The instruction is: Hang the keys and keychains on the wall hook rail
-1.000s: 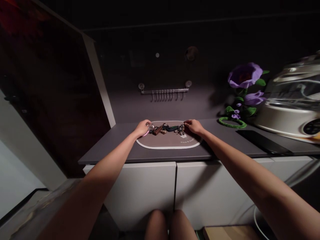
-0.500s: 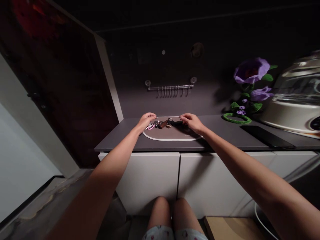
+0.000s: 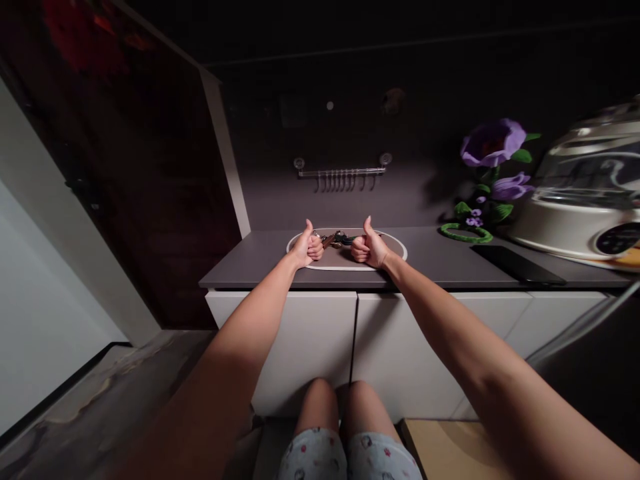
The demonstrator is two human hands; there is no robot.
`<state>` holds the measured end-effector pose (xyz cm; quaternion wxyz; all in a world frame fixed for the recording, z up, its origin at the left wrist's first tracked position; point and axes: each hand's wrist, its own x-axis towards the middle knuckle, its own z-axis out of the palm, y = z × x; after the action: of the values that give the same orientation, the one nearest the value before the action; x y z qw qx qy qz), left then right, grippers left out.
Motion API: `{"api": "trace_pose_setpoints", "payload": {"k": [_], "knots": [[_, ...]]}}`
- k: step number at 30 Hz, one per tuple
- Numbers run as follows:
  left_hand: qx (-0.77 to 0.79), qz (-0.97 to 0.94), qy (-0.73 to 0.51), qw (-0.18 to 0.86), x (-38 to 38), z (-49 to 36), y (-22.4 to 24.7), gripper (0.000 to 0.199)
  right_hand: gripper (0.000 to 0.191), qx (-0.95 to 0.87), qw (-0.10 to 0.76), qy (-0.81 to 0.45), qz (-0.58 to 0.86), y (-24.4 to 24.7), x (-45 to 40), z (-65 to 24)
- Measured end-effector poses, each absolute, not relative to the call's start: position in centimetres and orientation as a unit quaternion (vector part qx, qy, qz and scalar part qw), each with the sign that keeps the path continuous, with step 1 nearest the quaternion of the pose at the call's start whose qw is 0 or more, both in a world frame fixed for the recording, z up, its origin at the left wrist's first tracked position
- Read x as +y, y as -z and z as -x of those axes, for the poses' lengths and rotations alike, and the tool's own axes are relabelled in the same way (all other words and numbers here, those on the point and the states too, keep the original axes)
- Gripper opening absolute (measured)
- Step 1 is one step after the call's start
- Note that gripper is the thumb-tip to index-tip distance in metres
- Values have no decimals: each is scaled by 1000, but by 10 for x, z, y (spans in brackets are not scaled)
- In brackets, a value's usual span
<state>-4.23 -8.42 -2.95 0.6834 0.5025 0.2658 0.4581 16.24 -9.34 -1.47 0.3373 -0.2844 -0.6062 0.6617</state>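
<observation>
My left hand is a fist with the thumb pointing up, over the left part of an oval mat with a pale rim. My right hand makes the same thumb-up fist over the mat's right part. Nothing shows inside either fist. Between and behind them lies a small cluster of keys and trinkets, with brown, dark and metallic pieces. Both hands partly cover this cluster, so its ends are hidden.
A clear rail with hooks is fixed to the wall. On the right of the grey counter are purple artificial flowers, a black phone-like slab and a cream appliance. White cabinet doors lie below.
Both hands have left the ends of the key cluster and closed into fists with thumbs raised, moving slightly nearer to me. The view has shifted a little.
</observation>
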Motion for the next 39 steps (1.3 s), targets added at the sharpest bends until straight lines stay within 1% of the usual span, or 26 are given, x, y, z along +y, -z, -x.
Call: {"api": "trace_pose_setpoints", "payload": {"k": [10,12,14,17,19,21,23,25,27,30,36,39], "knots": [[302,-514,-466,654,-91,38,25,63,66,-599,348,-658,294,15,-92,-161],[302,-532,-475,633,-90,39,22,61,66,-607,347,-648,301,15,-91,-157],[305,-548,-513,585,-85,42,18,53,58,-622,365,-619,310,13,-88,-150],[327,-577,-580,473,-74,53,8,31,34,-635,435,-542,337,9,-79,-132],[360,-610,-590,387,-65,63,1,19,19,-630,484,-484,365,5,-70,-117],[392,-651,-576,301,-56,72,-4,11,9,-631,516,-428,390,2,-56,-103],[409,-692,-550,228,-48,80,-7,7,12,-647,532,-369,402,1,-41,-91],[419,-724,-518,178,-41,86,-6,6,16,-674,535,-301,410,2,-27,-81],[425,-746,-490,154,-37,91,-3,8,17,-700,531,-229,418,6,-17,-74],[435,-761,-458,147,-33,97,6,12,17,-732,511,-149,425,13,-13,-68],[435,-803,-375,160,-32,107,18,14,16,-818,393,-52,417,24,-16,-68],[420,-827,-349,137,-32,111,19,16,14,-839,349,-27,417,26,-15,-68]]}}
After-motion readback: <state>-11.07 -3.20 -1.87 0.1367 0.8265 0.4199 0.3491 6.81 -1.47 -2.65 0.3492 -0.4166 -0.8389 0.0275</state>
